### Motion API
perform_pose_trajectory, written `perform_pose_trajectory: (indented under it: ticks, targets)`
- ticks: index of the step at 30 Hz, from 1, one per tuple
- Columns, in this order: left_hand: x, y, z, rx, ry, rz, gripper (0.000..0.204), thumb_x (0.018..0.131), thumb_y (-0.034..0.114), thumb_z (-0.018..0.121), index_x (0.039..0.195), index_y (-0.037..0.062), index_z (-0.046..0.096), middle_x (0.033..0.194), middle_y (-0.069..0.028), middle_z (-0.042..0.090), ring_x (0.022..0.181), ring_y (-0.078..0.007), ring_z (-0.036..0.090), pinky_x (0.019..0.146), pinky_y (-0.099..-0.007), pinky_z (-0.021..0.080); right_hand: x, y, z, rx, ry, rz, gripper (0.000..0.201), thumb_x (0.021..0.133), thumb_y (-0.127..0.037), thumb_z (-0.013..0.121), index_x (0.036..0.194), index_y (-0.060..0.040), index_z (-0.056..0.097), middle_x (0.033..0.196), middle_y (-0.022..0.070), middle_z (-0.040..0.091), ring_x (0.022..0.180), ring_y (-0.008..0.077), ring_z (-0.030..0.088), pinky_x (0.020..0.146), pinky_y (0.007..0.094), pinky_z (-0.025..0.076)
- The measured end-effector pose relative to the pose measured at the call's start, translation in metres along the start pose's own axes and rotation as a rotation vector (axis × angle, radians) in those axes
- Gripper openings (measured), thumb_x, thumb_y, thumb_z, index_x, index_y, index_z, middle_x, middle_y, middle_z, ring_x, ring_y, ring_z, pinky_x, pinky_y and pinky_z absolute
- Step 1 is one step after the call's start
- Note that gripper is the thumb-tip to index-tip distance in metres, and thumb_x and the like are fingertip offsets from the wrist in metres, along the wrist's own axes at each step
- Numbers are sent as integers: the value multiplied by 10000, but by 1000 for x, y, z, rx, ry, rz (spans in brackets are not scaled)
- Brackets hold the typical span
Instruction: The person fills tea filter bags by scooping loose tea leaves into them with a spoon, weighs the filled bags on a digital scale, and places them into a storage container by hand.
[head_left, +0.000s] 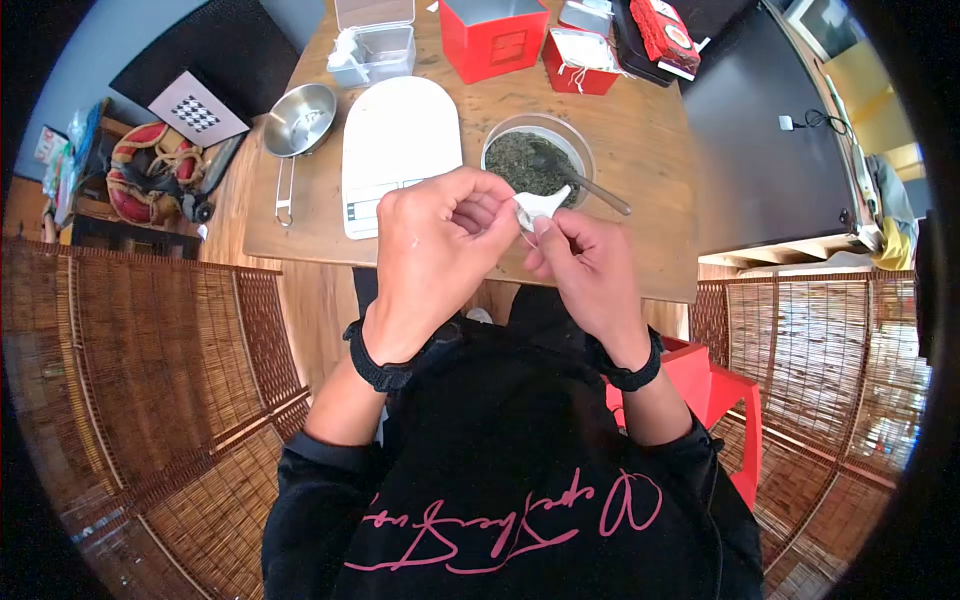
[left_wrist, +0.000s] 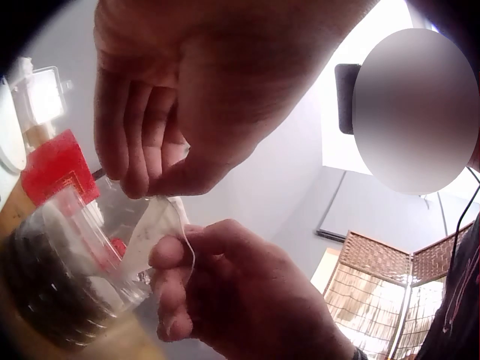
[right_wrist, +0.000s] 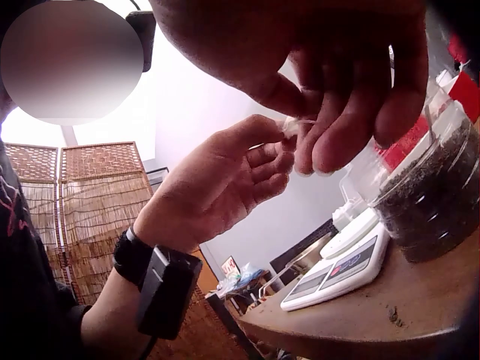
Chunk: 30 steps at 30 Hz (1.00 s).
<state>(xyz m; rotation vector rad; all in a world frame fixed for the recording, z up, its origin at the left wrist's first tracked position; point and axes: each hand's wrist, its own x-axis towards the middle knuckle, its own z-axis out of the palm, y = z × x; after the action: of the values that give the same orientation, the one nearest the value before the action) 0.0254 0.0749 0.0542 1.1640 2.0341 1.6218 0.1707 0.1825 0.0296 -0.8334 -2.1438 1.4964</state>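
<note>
Head view: the left hand (head_left: 430,240) pinched one corner of a small white pouch (head_left: 543,203), and the right hand (head_left: 595,275) gripped its lower part between thumb and fingers. The pouch was held above the wooden table (head_left: 650,235), near a clear tub (head_left: 589,153) of dark flakes (head_left: 520,165) with a spoon (head_left: 606,198) in it.

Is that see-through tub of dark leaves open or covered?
Open. Its round rim has no lid on it, the dark leaves show from above, and a spoon handle sticks out over the edge.
</note>
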Motion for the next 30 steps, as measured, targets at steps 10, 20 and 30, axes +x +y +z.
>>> perform_pose_trajectory:
  ticks: [10,20,30]
  targets:
    - [5,-3,10,-119,-65,-27,100,857,18,768,943,-31,762,777,-99,764,688,-116,729,660,-250,580,3,-9,-3,181,224,-64,190,946,-167,772,902,-1,691,708,-3,670,613,39,575,562,225,467]
    - [6,-5,1,149,-8,171,139,806,-8,791,943,-9,768,737,-40,739,663,-73,683,660,-238,559,12,-7,-7,-102,196,-106,117,876,-91,758,831,-13,684,687,31,676,584,71,606,551,241,479]
    - [16,-6,-22,193,-330,223,774,642,49,906,1374,139,670,1292,-84,701,777,-128,616,639,-266,533,13,-20,-21,-142,-27,-158,114,898,-112,718,857,-25,657,653,38,631,530,120,586,536,272,465]
